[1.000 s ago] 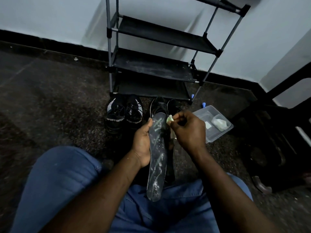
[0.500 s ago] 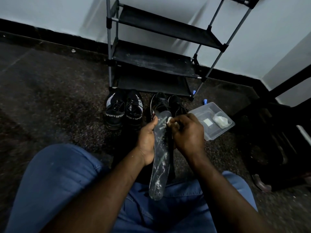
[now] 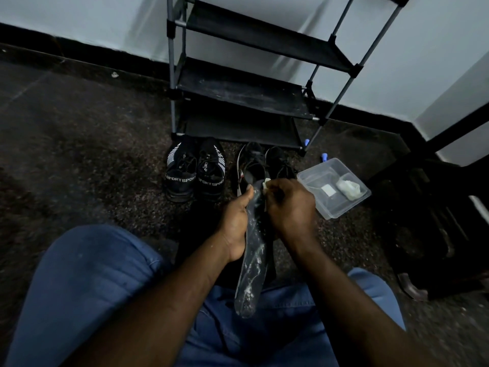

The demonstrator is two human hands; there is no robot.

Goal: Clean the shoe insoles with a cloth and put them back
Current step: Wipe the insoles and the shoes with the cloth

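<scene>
Two hands: both raised over the lap, forearms coming in from the bottom edge and meeting on one insole.
left hand (image 3: pixel 235 221): wrapped round the left edge of the insole's upper half, thumb lying up along that edge; fingers hidden behind it.
right hand (image 3: pixel 288 205): knuckles up, fingers curled, pinching a small cloth at the fingertips against the insole's top end.
insole (image 3: pixel 252 274): dark, long, held near upright with a slight tilt; lower end over the blue jeans (image 3: pixel 92 287); white specks along its face.
cloth (image 3: pixel 266 184): pale, mostly buried in the right hand's pinch, only a corner showing.
tub (image 3: pixel 330 211): clear plastic, on the floor (image 3: pixel 79 154) just right of the right hand; inside, a crumpled white wad (image 3: pixel 348 188) and a small white square (image 3: pixel 327 191), side by side.
SPORT pair (image 3: pixel 194 170): dark shoes, heels toward the camera, in front of the rack (image 3: pixel 238 88).
second pair (image 3: pixel 264 162): dark shoes right of the SPORT pair, just beyond the hands, partly hidden by them.
</scene>
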